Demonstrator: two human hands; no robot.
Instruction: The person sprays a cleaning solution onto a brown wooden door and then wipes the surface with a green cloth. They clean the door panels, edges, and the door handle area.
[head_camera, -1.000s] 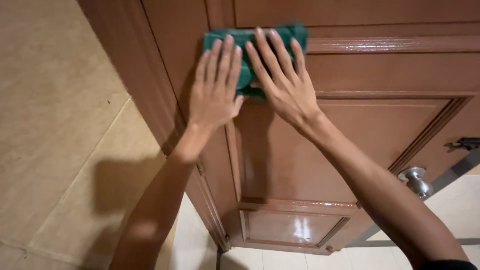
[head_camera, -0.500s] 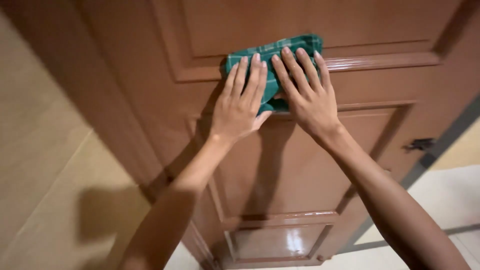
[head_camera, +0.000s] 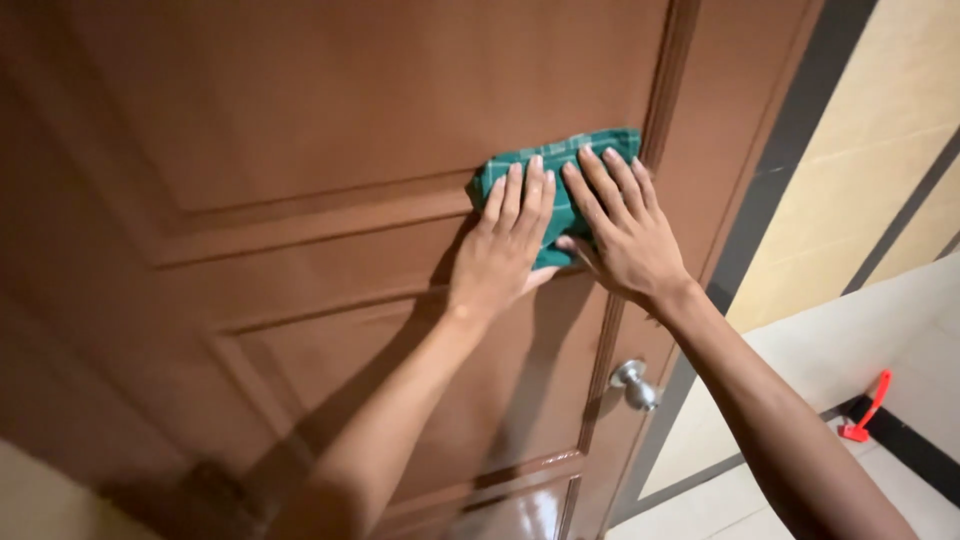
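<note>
Cloth (head_camera: 560, 185) has slid along the door's (head_camera: 300, 150) rail toward the knob (head_camera: 634, 384) side. Left hand (head_camera: 503, 248) and right hand (head_camera: 625, 232) stay flat, fingers spread, pressing it, so wiping is advancing.

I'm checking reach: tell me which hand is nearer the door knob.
Right. The right hand presses the green cloth above the knob, near the door's edge; the left hand lies beside it, farther from that edge.

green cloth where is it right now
In the head view the green cloth is pressed flat against the brown door under the left hand and right hand, above the round knob.
</note>
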